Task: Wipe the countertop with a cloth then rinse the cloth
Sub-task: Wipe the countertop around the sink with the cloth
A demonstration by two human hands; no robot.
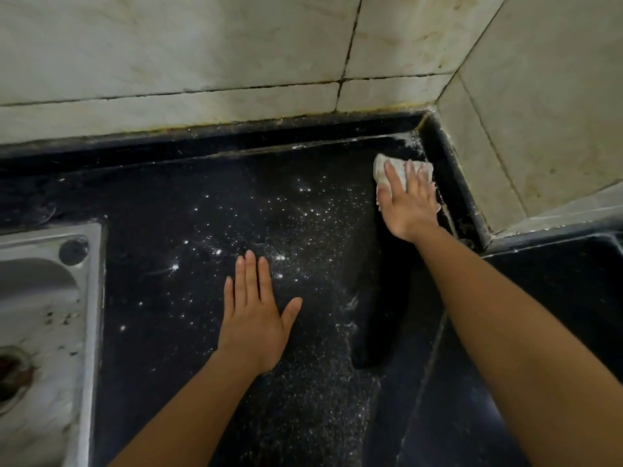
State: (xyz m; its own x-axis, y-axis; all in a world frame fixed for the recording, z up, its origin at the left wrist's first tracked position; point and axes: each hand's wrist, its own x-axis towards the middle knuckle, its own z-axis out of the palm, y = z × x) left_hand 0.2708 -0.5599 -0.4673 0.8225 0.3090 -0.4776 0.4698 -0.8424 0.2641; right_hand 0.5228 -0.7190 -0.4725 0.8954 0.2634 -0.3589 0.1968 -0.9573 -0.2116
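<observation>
Your left hand (253, 318) lies flat and open on the dark countertop (175, 291), fingers together, holding nothing; it appears to serve as a brace. Around and ahead of its fingertips the surface is dusted with white powder (279, 257), with brighter specks scattered toward the back wall, so this stretch reads as not yet wiped. To the outside of that hand, the steel sink (50, 298) sits set into the counter, its drain visible near the lower edge; no water is seen running, and no tap is in view. Off to that hand's thumb side, a darker, cleaner band (381, 298) runs back toward your right hand (409, 207). That hand is pressed palm-down on the pale cloth (387, 166), fingers spread over it, pinning it to the counter in the far corner, just beside the raised dark ledge (448, 183) and the tiled wall (236, 55). Residue clings along the corner seam beyond the cloth. Judgement: wiping is at an early stage, most of the powder remains, and rinsing is not yet begun.
</observation>
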